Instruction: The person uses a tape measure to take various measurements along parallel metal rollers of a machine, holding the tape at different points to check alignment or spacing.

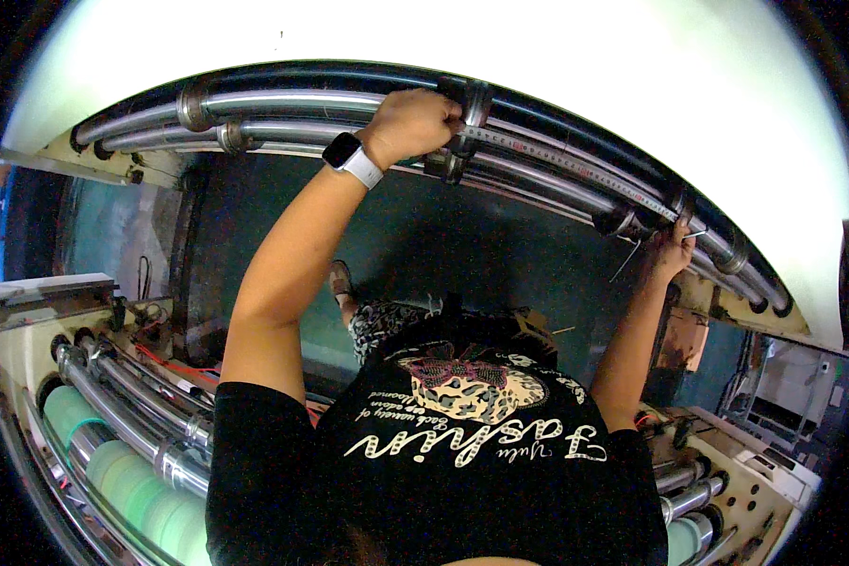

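Note:
A pale measuring tape with black and red marks runs along the steel shafts of a machine. My left hand, closed, pinches its left end beside a ring collar on the shafts. Farther right, my right hand is closed at the tape's other end, beneath another collar. A thin metal rod sticks out by the right hand, and a short bright piece shows at its other side; whether they are one tool I cannot tell. My fingers partly hide both tape ends.
Two more collars, one of them a ring, sit on the shafts at left. A large white panel rises beyond. Behind me, at lower left, are more steel rollers and green rolls. A machine frame stands at lower right.

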Action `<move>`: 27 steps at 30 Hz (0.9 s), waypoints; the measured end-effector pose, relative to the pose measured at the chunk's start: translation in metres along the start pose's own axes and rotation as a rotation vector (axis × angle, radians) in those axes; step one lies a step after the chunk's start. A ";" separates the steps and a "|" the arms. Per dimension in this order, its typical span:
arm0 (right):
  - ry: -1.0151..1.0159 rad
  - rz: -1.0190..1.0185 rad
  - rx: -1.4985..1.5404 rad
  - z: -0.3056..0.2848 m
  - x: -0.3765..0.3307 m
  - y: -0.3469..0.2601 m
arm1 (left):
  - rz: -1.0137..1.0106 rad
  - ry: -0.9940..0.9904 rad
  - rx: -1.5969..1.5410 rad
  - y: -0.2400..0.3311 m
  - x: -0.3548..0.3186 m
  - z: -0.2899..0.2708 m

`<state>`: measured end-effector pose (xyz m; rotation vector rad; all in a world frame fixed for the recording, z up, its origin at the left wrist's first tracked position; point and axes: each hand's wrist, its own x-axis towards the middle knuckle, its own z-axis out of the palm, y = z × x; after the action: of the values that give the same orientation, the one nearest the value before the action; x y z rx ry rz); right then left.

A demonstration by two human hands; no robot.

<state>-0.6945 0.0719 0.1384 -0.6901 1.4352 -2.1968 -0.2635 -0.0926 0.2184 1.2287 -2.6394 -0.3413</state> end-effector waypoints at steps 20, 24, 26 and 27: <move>-0.026 -0.035 0.009 -0.008 0.006 0.007 | -0.018 -0.002 -0.008 0.000 0.000 0.001; -0.055 -0.055 0.039 -0.008 0.006 0.008 | -0.025 -0.005 -0.033 -0.001 0.000 0.001; -0.064 -0.061 0.048 -0.007 0.006 0.008 | -0.038 -0.014 -0.038 0.000 0.000 0.000; -0.063 -0.056 0.051 -0.008 0.006 0.009 | -0.046 -0.015 -0.041 0.001 0.000 0.000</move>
<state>-0.7030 0.0707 0.1287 -0.7831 1.3394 -2.2254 -0.2639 -0.0919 0.2187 1.2803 -2.6070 -0.4113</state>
